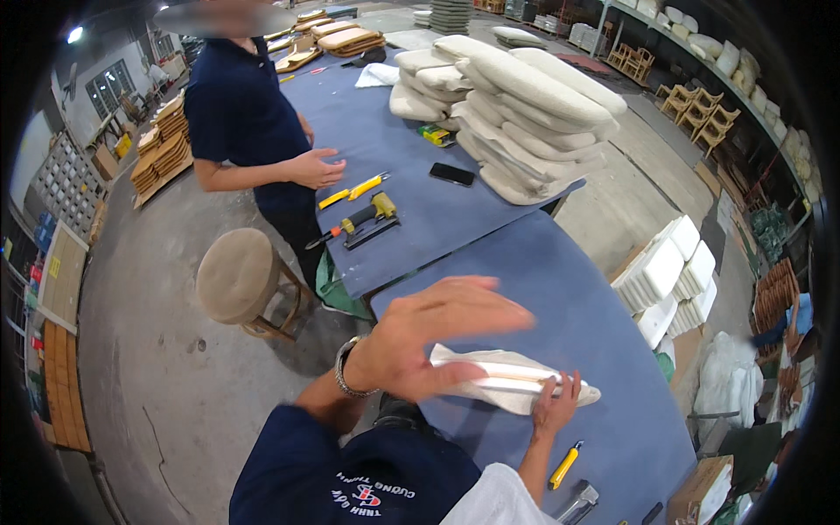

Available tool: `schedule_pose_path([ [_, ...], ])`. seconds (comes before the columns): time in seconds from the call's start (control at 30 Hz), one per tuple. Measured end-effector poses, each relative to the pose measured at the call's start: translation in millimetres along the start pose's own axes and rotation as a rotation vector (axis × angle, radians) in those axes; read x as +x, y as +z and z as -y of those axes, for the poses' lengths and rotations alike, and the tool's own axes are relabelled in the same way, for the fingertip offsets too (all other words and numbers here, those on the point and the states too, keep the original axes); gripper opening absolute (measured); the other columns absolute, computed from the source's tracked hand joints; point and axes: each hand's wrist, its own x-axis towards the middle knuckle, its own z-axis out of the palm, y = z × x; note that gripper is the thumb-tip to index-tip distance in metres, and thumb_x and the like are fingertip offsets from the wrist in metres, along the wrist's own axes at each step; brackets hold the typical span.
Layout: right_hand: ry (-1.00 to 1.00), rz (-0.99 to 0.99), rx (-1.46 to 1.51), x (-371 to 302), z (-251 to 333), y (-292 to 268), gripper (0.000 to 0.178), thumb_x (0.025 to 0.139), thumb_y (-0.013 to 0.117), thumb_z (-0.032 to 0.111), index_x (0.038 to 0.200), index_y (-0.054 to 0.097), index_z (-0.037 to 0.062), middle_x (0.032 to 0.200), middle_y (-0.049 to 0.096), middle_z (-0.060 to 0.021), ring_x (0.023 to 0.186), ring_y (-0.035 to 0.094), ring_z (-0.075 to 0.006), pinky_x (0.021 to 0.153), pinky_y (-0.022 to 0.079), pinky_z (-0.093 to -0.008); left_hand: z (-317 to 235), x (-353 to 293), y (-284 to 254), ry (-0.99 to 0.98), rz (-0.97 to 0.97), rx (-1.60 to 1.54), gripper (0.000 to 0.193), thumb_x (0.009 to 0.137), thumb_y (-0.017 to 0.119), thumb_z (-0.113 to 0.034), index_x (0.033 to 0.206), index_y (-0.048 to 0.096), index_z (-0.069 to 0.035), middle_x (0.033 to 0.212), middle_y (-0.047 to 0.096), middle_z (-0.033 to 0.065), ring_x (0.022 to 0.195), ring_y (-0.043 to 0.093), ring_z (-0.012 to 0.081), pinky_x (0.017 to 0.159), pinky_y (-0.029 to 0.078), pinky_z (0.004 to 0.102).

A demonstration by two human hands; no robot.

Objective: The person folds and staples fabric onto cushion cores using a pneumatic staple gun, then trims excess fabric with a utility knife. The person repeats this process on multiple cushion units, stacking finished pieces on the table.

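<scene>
In the head view, the left hand (418,337) is blurred and raised in front of the table (652,429), its fingers stretched out together with the thumb apart, grasping nothing. Its thumb overlaps the left end of a cream cloth piece (503,399); whether they touch cannot be told. A bracelet (347,367) sits on the wrist behind these fingers.

The cloth piece lies on the table beneath the left thumb and under the right fingers, with a long white strip (512,384) along its middle. The right hand (555,409) is at the piece's right end, fingers bent and slightly spread on it; whether they pinch or only press cannot be told.

Nearer the wearer than the right fingers lie a yellow knife (566,465) and, just beyond it, a greyish tool (579,502). Well past the left fingers, on the far table (420,236), are a staple gun (372,219), a yellow cutter (367,185), a black phone (451,175) and a tall pile of cream cushions (538,114). A co-worker's hand (317,169) hangs near the cutter. To the left of the left fingers stands a round stool (236,276); to the right of the right fingers, beyond the table, white pads (669,280) are stacked.
</scene>
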Motion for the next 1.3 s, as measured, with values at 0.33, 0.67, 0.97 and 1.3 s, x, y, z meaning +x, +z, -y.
schedule_pose_path([
  [0.33, -0.192, 0.109, 0.026, 36, 44, -4, 0.024, 0.097, 0.062, 0.019, 0.110, 0.071, 0.0010, 0.130, 0.063, -0.0204, 0.119, 0.061, -0.0407, 0.101, 0.049, -0.0497, 121, -258, 66, -0.917, 0.196, 0.282, 0.098, 0.089, 0.081, -0.035, 0.165, 0.024, -0.009, 0.153, 0.054, 0.0176, 0.140, 0.053, 0.0352, 0.116, 0.043, 0.0431],
  [0.67, -0.100, 0.275, -0.088, 103, 5, 35, 0.039, 0.101, 0.059, 0.027, 0.127, 0.066, -0.0011, 0.140, 0.057, -0.0275, 0.128, 0.056, -0.0466, 0.109, 0.044, -0.0521, 123, -221, 90, -0.905, 0.182, 0.380, 0.062, 0.094, 0.072, -0.029, 0.146, 0.051, -0.001, 0.120, 0.069, 0.0289, 0.104, 0.069, 0.0457, 0.089, 0.056, 0.0498],
  [0.97, -0.418, 0.034, 0.033, 35, 68, -41, 0.026, 0.093, 0.070, 0.018, 0.117, 0.074, 0.0089, 0.133, 0.068, -0.0182, 0.122, 0.064, -0.0376, 0.104, 0.048, -0.0459, 121, -217, 160, -0.735, -0.046, 0.343, 0.067, 0.089, 0.080, -0.033, 0.141, 0.056, 0.002, 0.129, 0.068, 0.0249, 0.114, 0.068, 0.0409, 0.092, 0.057, 0.0437],
  [1.3, -0.222, 0.410, 0.195, -51, 116, -19, 0.012, 0.090, 0.073, 0.006, 0.102, 0.073, 0.0041, 0.095, 0.070, -0.0095, 0.080, 0.068, -0.0246, 0.073, 0.055, -0.0361, 125, -240, 165, -0.619, -0.194, 0.260, 0.061, 0.077, 0.090, -0.014, 0.127, 0.058, -0.001, 0.127, 0.065, 0.0185, 0.108, 0.069, 0.0368, 0.085, 0.059, 0.0413],
])
